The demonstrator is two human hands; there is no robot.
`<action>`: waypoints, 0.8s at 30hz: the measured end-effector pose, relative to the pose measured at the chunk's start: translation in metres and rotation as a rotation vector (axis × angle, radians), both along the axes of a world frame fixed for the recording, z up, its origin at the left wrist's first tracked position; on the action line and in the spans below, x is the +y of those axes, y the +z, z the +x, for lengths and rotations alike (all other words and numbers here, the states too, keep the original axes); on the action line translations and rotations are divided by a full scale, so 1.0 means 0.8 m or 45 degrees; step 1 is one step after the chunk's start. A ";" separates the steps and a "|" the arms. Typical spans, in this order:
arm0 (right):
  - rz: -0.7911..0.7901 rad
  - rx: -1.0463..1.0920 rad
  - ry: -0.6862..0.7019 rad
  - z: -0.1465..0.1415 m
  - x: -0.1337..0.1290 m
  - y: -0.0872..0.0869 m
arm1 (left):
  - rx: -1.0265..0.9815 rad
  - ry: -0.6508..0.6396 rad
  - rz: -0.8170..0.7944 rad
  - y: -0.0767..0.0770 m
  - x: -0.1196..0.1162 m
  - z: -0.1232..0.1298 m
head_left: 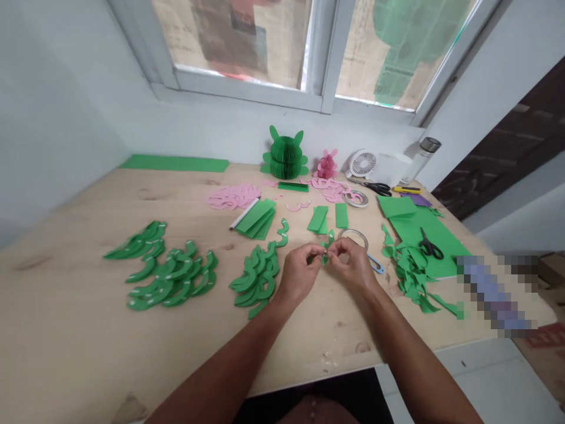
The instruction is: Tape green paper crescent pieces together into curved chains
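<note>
Just right of the middle, the fingertips of my left hand [301,272] and my right hand [354,266] meet in a pinch on a small green paper cut-out [331,236]. Parts of it show above and below my fingers; the rest is hidden. A tape roll [362,234] lies just behind my right hand, and a light-blue cutter [376,264] is beside it. Left of my left hand is a heap of curved green paper pieces [255,277] with small white strips on some. A wavy green piece [283,232] lies behind that heap.
More green curved pieces [174,277] lie at left. Folded green paper [258,219] and pink cut-outs [236,196] sit behind. Green scraps [415,271] and black scissors [430,245] are at right. Paper figures [286,158], a fan [364,163] and a bottle [421,160] stand by the wall.
</note>
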State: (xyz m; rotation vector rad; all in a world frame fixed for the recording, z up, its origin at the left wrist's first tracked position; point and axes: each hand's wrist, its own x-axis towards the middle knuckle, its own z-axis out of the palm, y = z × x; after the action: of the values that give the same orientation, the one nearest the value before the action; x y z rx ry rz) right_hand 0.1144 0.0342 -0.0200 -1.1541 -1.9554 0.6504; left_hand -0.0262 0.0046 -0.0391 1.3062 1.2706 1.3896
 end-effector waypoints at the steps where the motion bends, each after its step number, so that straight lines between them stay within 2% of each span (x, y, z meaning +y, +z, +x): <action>1: -0.009 0.002 0.004 0.000 0.000 0.000 | -0.017 0.002 -0.001 -0.001 0.000 0.000; 6: -0.070 0.107 0.011 -0.003 -0.004 0.007 | -0.123 0.009 -0.048 0.006 0.000 -0.001; 11: -0.228 0.305 -0.043 -0.003 -0.004 0.012 | -0.194 0.112 -0.087 0.016 -0.001 -0.003; 16: -0.428 0.464 0.084 -0.004 -0.004 0.007 | -0.213 0.130 -0.080 0.014 -0.001 -0.002; 20: -0.440 0.435 0.110 -0.009 -0.007 0.004 | -0.147 0.141 -0.055 0.011 -0.001 -0.002; 24: -0.433 0.383 0.034 -0.012 -0.007 0.002 | -0.129 0.139 -0.036 0.009 -0.001 -0.002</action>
State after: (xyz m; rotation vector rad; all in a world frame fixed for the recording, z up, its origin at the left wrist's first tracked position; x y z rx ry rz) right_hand 0.1052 0.0284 -0.0182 -1.1520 -1.6465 1.1352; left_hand -0.0275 0.0041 -0.0316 1.1480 1.3041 1.4892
